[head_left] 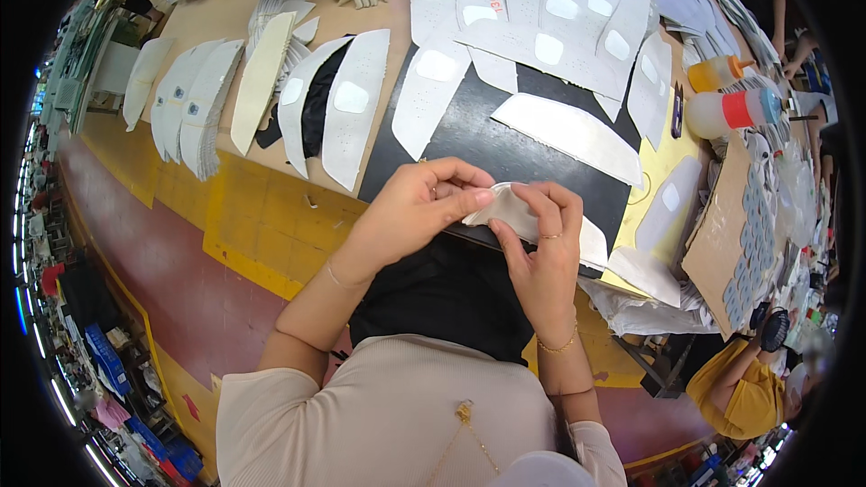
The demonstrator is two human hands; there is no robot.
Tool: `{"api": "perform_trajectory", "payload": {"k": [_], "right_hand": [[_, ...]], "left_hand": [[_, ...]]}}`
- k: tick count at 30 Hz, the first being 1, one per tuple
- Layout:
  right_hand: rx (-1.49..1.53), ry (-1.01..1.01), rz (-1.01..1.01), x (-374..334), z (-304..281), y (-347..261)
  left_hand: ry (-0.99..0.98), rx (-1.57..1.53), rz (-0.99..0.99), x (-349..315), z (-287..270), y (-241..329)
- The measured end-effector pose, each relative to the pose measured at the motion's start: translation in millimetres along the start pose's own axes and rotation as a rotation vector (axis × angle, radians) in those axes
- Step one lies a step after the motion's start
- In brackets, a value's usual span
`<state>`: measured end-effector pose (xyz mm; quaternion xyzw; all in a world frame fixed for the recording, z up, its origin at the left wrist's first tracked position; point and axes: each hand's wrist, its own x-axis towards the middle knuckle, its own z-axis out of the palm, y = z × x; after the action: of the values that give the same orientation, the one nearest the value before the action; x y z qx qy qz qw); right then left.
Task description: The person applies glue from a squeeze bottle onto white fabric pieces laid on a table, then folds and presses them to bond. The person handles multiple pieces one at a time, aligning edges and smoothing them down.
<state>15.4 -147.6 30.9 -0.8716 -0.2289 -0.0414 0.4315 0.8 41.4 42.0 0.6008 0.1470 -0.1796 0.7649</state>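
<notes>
Left hand point(424, 203): we find its grip pinched on the white cut piece point(510, 212), frame centre.
Right hand point(541, 248): grip clamped on the same piece.

Left hand point(424, 203) and right hand point(541, 243) pinch a white shoe piece point(510, 209) together above black mat point(505, 140), similar pieces point(541, 27) beyond.

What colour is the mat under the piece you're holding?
Black: the mat lies under the white piece held by both hands, clearest in the head view.
</notes>
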Motion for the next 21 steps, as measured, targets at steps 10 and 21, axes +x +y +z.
{"api": "perform_trajectory", "payload": {"k": [10, 21], "right_hand": [[0.367, 0.061, 0.015, -16, -3, 15], [0.379, 0.137, -0.161, -24, -1, 32]], "left_hand": [[-0.160, -0.137, -0.076, 2, 12, -2], [-0.157, -0.169, -0.029, 1, 17, -2]]}}
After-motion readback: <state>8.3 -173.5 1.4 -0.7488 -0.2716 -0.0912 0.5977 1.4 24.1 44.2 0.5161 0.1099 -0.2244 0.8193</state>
